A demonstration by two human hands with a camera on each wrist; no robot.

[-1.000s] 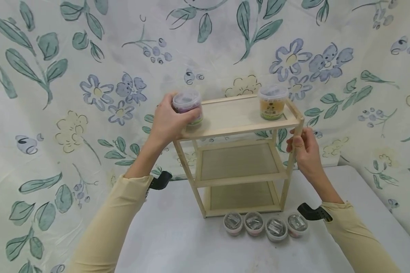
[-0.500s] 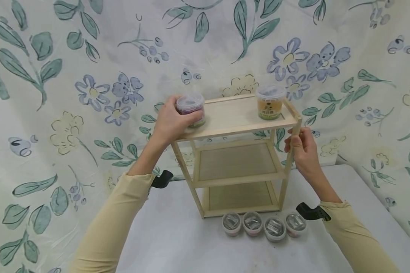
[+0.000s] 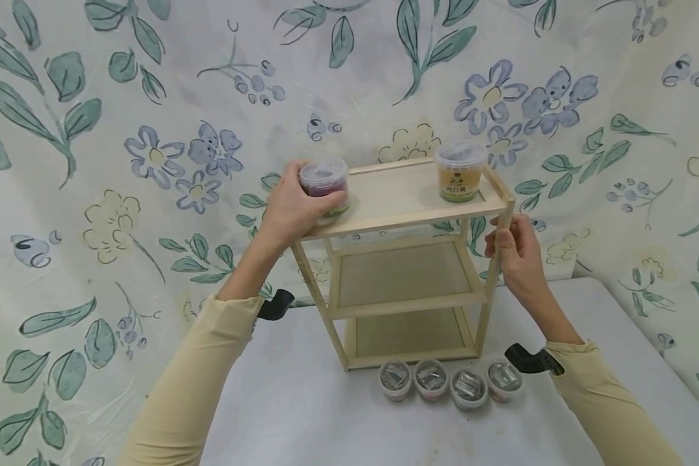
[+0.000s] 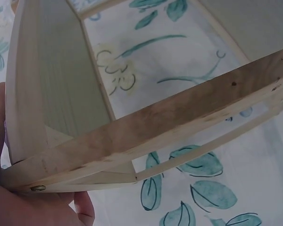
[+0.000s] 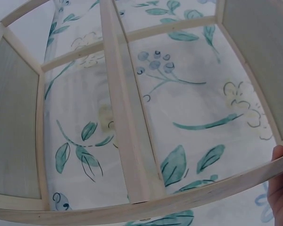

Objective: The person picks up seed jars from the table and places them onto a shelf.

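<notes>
L hand [image 3: 291,210] wraps purple-lidded jar [image 3: 324,184] at top shelf's left edge of wooden rack [image 3: 408,278]; R hand [image 3: 515,255] grips front-right post. Risk: jar base seems partly over lip, could tip off w/ release.

A staged recording set rather than a lived-in room: a floral cloth backdrop [image 3: 151,129] (leaves and blue flowers, creased) hangs behind and to both sides of the hands, hiding every wall. Below the hands stands a plain grey-white table [image 3: 303,414] carrying a small bare-wood shelf rack [image 3: 404,291].
</notes>
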